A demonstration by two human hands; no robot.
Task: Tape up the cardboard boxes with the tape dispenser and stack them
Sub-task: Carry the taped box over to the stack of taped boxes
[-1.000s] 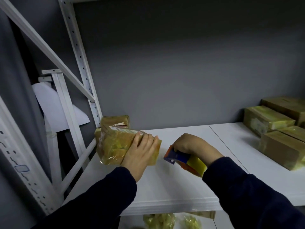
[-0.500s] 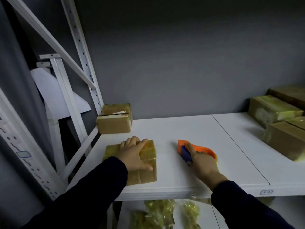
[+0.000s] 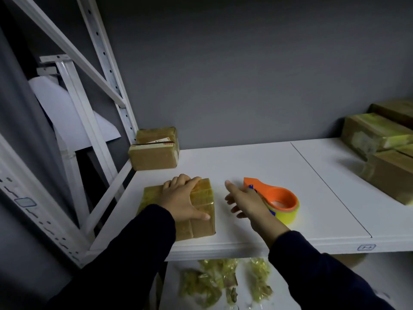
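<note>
Below me, a white shelf board (image 3: 268, 162) of a metal rack stands against a grey wall (image 3: 245, 74). My left hand (image 3: 185, 200) lies palm-down on a flat brown cardboard box (image 3: 201, 227) wrapped in glossy yellowish tape, which sits near the shelf's front-left edge. The fingers reach the box's far edge and the thumb stretches flat across the top, so the hand presses down and does not grasp.

My right hand (image 3: 248, 204) hovers just to the right of that box, fingers spread and straight, holding nothing. Just behind it, an orange plastic tape dispenser (image 3: 279, 195) loaded with a roll of yellow tape rests on the shelf. The back of my hand overlaps its near-left side, and I cannot tell whether they touch. Both arms wear dark sleeves (image 3: 125, 253).

At the back-left corner, against the rack's white upright post (image 3: 107, 70), sits a smaller brown cardboard box (image 3: 154, 157) with a printed label showing at its top seam. At the far right edge, several more taped brown boxes (image 3: 371, 133) crowd together, some lying on others, well apart from my hands. On the lower shelf (image 3: 393, 271), beneath the front edge, lie crumpled scraps of yellowish clear tape (image 3: 212, 285).
</note>
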